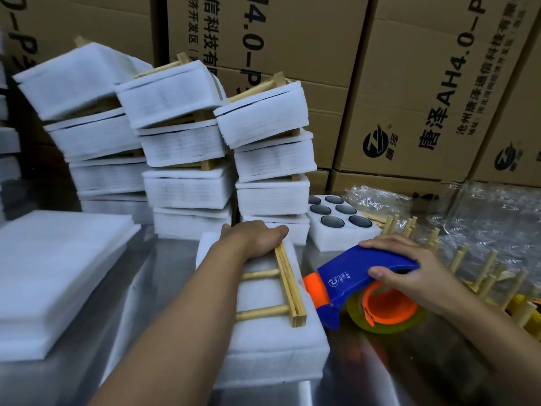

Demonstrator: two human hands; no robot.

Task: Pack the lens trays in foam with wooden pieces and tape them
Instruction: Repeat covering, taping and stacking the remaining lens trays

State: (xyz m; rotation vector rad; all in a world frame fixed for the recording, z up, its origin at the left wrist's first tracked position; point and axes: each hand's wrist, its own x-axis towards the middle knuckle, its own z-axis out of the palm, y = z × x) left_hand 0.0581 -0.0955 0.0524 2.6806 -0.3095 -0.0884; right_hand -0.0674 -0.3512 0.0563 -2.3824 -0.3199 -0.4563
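Left hand: the left hand (pixel 257 236) is pressing palm-down on the wooden piece (pixel 288 284), thumb stretched out; its fingers are hiding past the far edge, so their curl cannot be told.
Right hand: the right hand (pixel 409 266) is gripping the blue tape dispenser (pixel 351 276), fingers over the top, thumb on the side.
Foam pack: the foam pack (pixel 263 344) is lying on the steel surface (pixel 140 288), carrying the wooden piece.
Writing: the cardboard boxes (pixel 424 83) are showing "唐泽AH4.0-P"; the dispenser's white print is too small to read.

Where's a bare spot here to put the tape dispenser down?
Bare steel lies between the foam sheets and the bundle under your left hand, and on your side of the tape dispenser. Wooden racks and plastic bags crowd the right.
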